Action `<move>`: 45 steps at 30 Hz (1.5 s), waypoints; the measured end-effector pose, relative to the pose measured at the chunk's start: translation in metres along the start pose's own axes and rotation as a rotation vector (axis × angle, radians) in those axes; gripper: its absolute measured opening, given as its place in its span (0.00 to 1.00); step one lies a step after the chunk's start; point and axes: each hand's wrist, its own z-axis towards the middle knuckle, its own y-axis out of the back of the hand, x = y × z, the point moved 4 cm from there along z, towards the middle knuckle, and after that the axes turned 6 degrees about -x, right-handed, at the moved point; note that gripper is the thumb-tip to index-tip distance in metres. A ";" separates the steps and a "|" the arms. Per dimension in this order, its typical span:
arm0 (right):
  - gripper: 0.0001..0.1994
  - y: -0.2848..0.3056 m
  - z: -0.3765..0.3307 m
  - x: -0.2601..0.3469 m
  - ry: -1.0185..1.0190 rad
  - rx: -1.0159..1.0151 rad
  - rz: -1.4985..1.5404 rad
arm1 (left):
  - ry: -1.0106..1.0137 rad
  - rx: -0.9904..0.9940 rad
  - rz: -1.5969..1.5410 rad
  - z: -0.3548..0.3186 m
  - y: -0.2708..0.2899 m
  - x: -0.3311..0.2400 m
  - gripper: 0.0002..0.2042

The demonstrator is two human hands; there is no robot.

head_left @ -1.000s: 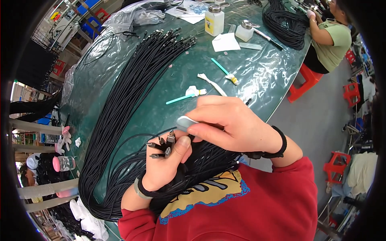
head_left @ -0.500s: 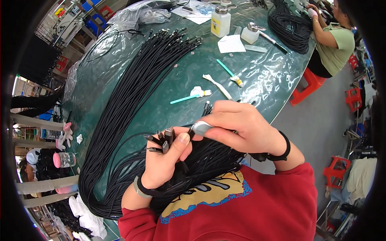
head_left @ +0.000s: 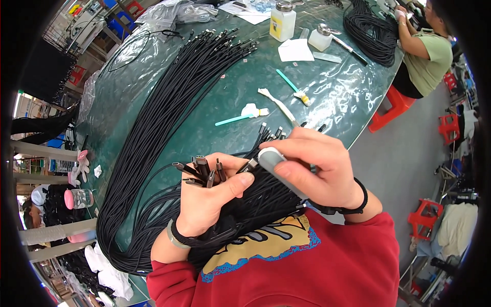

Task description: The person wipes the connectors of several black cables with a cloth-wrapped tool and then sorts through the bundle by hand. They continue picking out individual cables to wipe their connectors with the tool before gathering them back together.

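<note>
My left hand (head_left: 202, 204) is closed around several black cables, whose metal-tipped plugs (head_left: 202, 165) fan out above the fingers. One more cable plug (head_left: 249, 166) is pinched under the left thumb and points up to the right. In my right hand (head_left: 325, 166) is a grey and white object with a rounded end (head_left: 276, 162); its exact kind is unclear. That rounded end is close beside the pinched plug. Beneath both hands, a thick bunch of black cables (head_left: 271, 202) lies across my front, with more plugs beyond the right fingers.
A long black cable bundle (head_left: 158, 107) curves along the green table (head_left: 245, 92). Two turquoise sticks with white wrapping (head_left: 232, 121), a white strip (head_left: 276, 105), bottles (head_left: 282, 23), paper (head_left: 295, 50) and a marker (head_left: 350, 49) lie beyond. A co-worker (head_left: 429, 56) sits right.
The rounded end of the grey and white object has moved off the pinched plug, now uncovered. My right hand has shifted slightly right, and the plugs in my left hand have tilted more upright.
</note>
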 end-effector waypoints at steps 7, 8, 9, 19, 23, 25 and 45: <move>0.09 -0.015 0.006 0.000 0.061 0.025 -0.109 | 0.004 -0.043 0.020 -0.002 -0.002 0.003 0.07; 0.09 -0.019 0.012 -0.003 0.058 0.019 -0.109 | -0.012 -0.007 0.096 -0.004 -0.005 0.005 0.06; 0.08 -0.024 0.019 -0.006 0.088 -0.010 -0.138 | -0.024 0.034 0.173 -0.006 -0.008 0.008 0.05; 0.05 -0.017 0.009 -0.005 0.077 -0.113 -0.114 | -0.001 0.008 0.147 -0.006 -0.012 0.008 0.05; 0.05 -0.027 0.023 -0.011 0.014 -0.107 -0.227 | -0.118 -0.032 0.318 -0.012 -0.015 0.010 0.07; 0.05 -0.023 0.030 -0.015 -0.011 -0.125 -0.220 | -0.466 0.027 0.560 -0.017 -0.022 -0.003 0.07; 0.06 -0.011 0.025 -0.029 -0.133 -0.073 -0.273 | -0.792 -0.023 0.770 -0.027 -0.023 -0.004 0.07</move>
